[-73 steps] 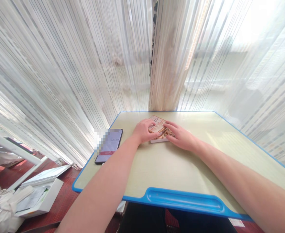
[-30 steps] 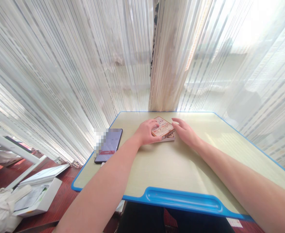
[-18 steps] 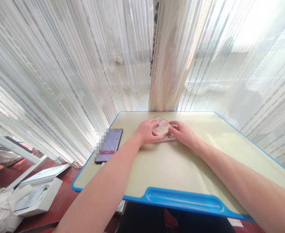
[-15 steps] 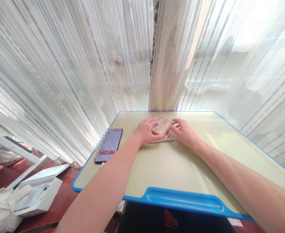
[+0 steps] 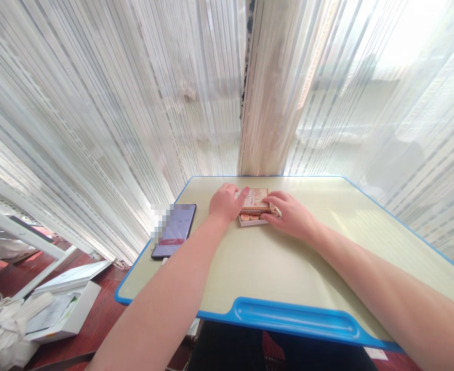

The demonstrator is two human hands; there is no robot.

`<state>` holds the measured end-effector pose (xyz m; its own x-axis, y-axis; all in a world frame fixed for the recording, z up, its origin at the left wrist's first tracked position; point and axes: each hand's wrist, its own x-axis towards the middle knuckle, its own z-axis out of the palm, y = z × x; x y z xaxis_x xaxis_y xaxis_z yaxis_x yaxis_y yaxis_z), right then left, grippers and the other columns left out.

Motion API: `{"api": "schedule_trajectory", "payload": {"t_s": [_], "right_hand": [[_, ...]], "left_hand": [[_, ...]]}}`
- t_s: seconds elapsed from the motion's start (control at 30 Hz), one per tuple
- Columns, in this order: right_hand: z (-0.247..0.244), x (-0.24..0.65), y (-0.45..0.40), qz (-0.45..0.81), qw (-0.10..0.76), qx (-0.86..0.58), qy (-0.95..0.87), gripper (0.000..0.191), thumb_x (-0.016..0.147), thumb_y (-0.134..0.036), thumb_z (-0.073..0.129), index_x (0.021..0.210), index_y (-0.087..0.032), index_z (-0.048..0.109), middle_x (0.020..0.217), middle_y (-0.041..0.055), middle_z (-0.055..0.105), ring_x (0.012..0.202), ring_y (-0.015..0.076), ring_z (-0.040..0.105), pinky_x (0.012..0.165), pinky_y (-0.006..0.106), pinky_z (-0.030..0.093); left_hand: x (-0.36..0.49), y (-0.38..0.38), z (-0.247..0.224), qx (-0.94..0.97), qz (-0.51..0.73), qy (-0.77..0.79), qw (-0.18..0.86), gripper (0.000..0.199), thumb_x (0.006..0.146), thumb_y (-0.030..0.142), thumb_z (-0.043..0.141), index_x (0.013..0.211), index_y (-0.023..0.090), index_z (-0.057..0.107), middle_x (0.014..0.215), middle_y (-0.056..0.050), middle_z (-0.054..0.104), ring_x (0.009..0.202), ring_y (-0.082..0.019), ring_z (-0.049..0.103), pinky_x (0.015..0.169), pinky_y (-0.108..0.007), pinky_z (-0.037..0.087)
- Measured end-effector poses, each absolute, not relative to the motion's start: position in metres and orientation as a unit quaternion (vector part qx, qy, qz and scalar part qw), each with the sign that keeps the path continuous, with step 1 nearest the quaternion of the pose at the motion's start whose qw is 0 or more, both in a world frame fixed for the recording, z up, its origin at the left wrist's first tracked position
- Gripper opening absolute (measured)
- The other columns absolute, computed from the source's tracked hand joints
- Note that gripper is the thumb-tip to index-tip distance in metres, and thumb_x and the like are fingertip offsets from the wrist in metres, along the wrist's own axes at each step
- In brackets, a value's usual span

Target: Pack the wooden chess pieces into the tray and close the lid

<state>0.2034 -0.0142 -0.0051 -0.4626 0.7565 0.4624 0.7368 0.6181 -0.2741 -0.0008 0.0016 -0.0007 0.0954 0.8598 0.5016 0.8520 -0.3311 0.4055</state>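
Note:
A small box lid (image 5: 256, 197) with printed writing lies over a shallow white box tray (image 5: 252, 223), which holds round wooden game pieces (image 5: 250, 217). The lid is not seated on the tray; pieces show along the front and at the right side. My left hand (image 5: 227, 202) grips the lid at its left end, thumb lying near its upper left corner, the other fingers curled and partly hidden. At the right end, my right hand (image 5: 286, 212) is around the box, fingers on the lid's right edge and thumb by the tray's front right.
A phone (image 5: 178, 229) lies at the left of the pale tabletop (image 5: 257, 268), which has a blue rim and a molded trough (image 5: 294, 319) in front. Sheer curtains (image 5: 196, 103) hang behind. An open white box (image 5: 68, 314) sits on the floor at left.
The lid has turned from a slant to nearly square with the table. My left hand has shifted left and its thumb has lifted onto the lid; my right hand has closed in around the right end.

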Motion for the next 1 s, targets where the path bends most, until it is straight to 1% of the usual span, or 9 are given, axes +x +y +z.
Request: {"api": "schedule_trajectory", "payload": {"t_s": [0.07, 0.13, 0.3, 0.47, 0.53, 0.63, 0.83, 0.93, 1.0], "right_hand": [[-0.006, 0.205, -0.012, 0.009, 0.284, -0.447, -0.848, 0.035, 0.081, -0.037, 0.054, 0.111, -0.022, 0.062, 0.115, 0.0097, 0.059, 0.106, 0.0263, 0.057, 0.092, 0.042, 0.048], [-0.006, 0.207, -0.009, 0.003, 0.281, -0.461, -0.841, 0.032, 0.082, -0.033, 0.052, 0.109, -0.021, 0.063, 0.116, 0.0096, 0.06, 0.106, 0.0267, 0.057, 0.092, 0.043, 0.048], [-0.007, 0.21, -0.006, -0.016, 0.273, -0.507, -0.817, 0.031, 0.083, -0.027, 0.046, 0.107, -0.022, 0.065, 0.115, 0.0079, 0.062, 0.102, 0.025, 0.06, 0.085, 0.038, 0.051], [-0.005, 0.208, -0.006, -0.004, 0.272, -0.537, -0.799, 0.031, 0.084, -0.027, 0.044, 0.107, -0.023, 0.065, 0.115, 0.0065, 0.064, 0.094, 0.0232, 0.064, 0.079, 0.035, 0.052], [-0.004, 0.208, -0.007, 0.024, 0.259, -0.553, -0.792, 0.032, 0.084, -0.028, 0.044, 0.109, -0.023, 0.064, 0.106, 0.0065, 0.068, 0.089, 0.0229, 0.066, 0.077, 0.035, 0.052], [-0.003, 0.208, -0.006, 0.053, 0.252, -0.562, -0.786, 0.033, 0.084, -0.031, 0.045, 0.11, -0.023, 0.063, 0.094, 0.0051, 0.072, 0.083, 0.0222, 0.067, 0.075, 0.034, 0.052], [-0.005, 0.212, -0.002, 0.088, 0.316, -0.545, -0.772, 0.031, 0.082, -0.032, 0.049, 0.108, -0.022, 0.063, 0.1, 0.0056, 0.071, 0.089, 0.0225, 0.066, 0.081, 0.037, 0.052], [-0.005, 0.212, -0.001, 0.11, 0.376, -0.53, -0.752, 0.031, 0.082, -0.031, 0.051, 0.108, -0.02, 0.063, 0.102, 0.0066, 0.07, 0.087, 0.0216, 0.067, 0.082, 0.037, 0.052], [-0.004, 0.212, -0.001, 0.115, 0.415, -0.522, -0.736, 0.031, 0.082, -0.031, 0.051, 0.108, -0.019, 0.062, 0.103, 0.0081, 0.069, 0.087, 0.0215, 0.067, 0.081, 0.037, 0.053]], "left_hand": [[-0.002, 0.002, 0.0, 0.71, 0.361, 0.604, -0.007, 0.058, 0.089, 0.061, 0.025, 0.087, 0.017, 0.062, 0.094, -0.011, 0.063, 0.087, -0.023, 0.059, 0.082, -0.038, 0.047], [-0.004, 0.004, -0.003, 0.692, 0.364, 0.623, -0.008, 0.059, 0.089, 0.061, 0.023, 0.089, 0.016, 0.062, 0.097, -0.013, 0.064, 0.092, -0.025, 0.059, 0.083, -0.04, 0.046], [-0.005, 0.008, -0.012, 0.747, 0.323, 0.578, 0.058, 0.06, 0.091, 0.058, 0.02, 0.104, 0.017, 0.061, 0.107, -0.013, 0.066, 0.106, -0.025, 0.058, 0.092, -0.039, 0.043], [-0.001, 0.009, -0.015, 0.74, 0.351, 0.565, 0.1, 0.064, 0.09, 0.059, 0.026, 0.13, 0.014, 0.047, 0.13, -0.018, 0.054, 0.12, -0.028, 0.051, 0.099, -0.043, 0.039], [0.0, 0.01, -0.015, 0.732, 0.369, 0.56, 0.119, 0.064, 0.089, 0.058, 0.03, 0.133, 0.012, 0.043, 0.132, -0.018, 0.052, 0.122, -0.027, 0.05, 0.101, -0.043, 0.039], [-0.002, 0.013, -0.015, 0.719, 0.409, 0.546, 0.132, 0.059, 0.089, 0.053, 0.036, 0.13, 0.013, 0.045, 0.129, -0.017, 0.054, 0.119, -0.025, 0.052, 0.098, -0.041, 0.043], [-0.004, 0.014, -0.01, 0.71, 0.485, 0.499, 0.107, 0.031, 0.088, 0.037, 0.042, 0.104, 0.016, 0.058, 0.111, -0.011, 0.06, 0.105, -0.02, 0.058, 0.086, -0.034, 0.052], [-0.003, 0.007, -0.005, 0.738, 0.485, 0.466, 0.056, 0.023, 0.084, 0.027, 0.045, 0.098, 0.016, 0.06, 0.111, -0.011, 0.059, 0.11, -0.02, 0.055, 0.093, -0.035, 0.05], [-0.003, 0.002, -0.002, 0.762, 0.47, 0.445, 0.016, 0.027, 0.079, 0.023, 0.05, 0.102, 0.015, 0.061, 0.118, -0.013, 0.057, 0.115, -0.021, 0.052, 0.1, -0.037, 0.045]]}}
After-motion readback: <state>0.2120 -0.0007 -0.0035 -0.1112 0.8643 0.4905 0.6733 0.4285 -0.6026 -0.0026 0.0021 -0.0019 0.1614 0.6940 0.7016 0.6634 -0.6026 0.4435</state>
